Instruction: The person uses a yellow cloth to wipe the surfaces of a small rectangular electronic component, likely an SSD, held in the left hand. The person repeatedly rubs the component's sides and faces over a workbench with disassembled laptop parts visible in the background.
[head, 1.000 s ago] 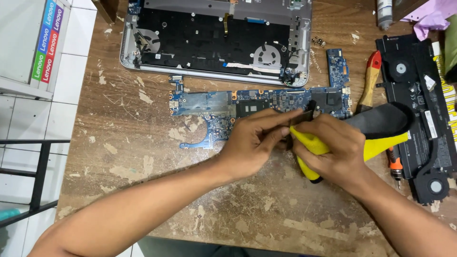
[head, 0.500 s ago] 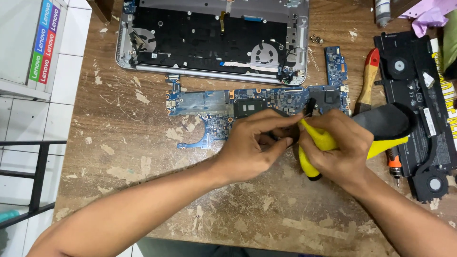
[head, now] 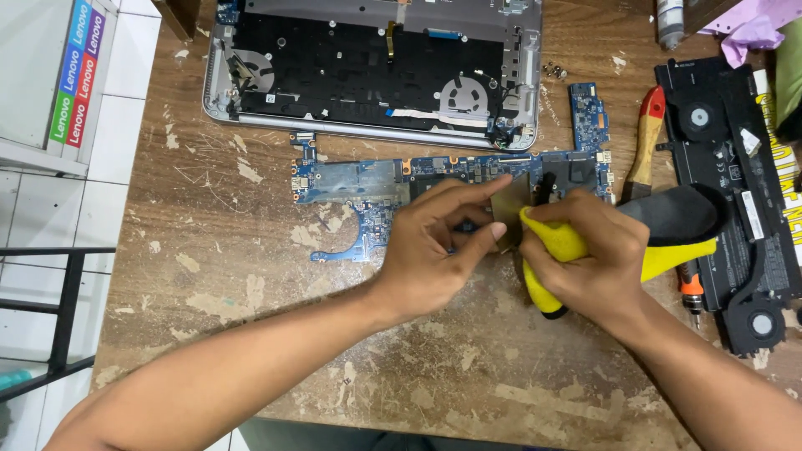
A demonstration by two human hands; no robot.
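The left hand pinches a small, thin, dull-metal square plate between thumb and fingertips, holding it upright on edge; its face is matte grey-bronze. The right hand is closed around a yellow cloth, pressing it against the plate's right side. Plate and cloth sit just above the blue printed circuit board, which lies flat on the worn wooden table. Behind it lies an opened silver laptop base. To the right lies a black cooling-fan and battery assembly, with a wooden-handled tool beside it.
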